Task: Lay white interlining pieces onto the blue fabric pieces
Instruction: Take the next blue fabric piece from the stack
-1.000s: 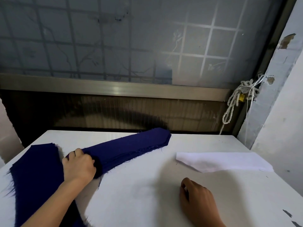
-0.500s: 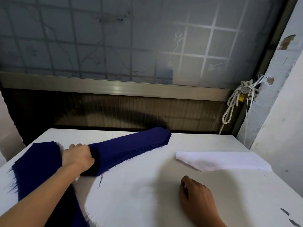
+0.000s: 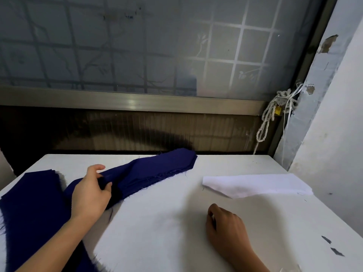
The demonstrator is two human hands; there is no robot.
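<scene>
Since only the head view is given, everything comes from it. The left hand (image 3: 90, 193) grips the near end of a long blue fabric strip (image 3: 153, 171), thumb on top and fingers curled under its edge, probably to lift one piece or drag it out onto bare table (image 3: 167, 242) where it can lie flat. That strip runs diagonally toward the far edge and looks layered; how many pieces it holds I cannot tell. A second blue fabric stack (image 3: 33, 209) lies at the near left, partly under the forearm, so there are two blue groups. One pile of white interlining (image 3: 255, 185) waits at the right, well apart from the blue, likely within reach of the right hand (image 3: 227, 226). That hand rests on the table, loosely curled, with nothing visible in it. Two small dark scraps (image 3: 332, 246) lie at the near right. No interlining lies on blue yet.
</scene>
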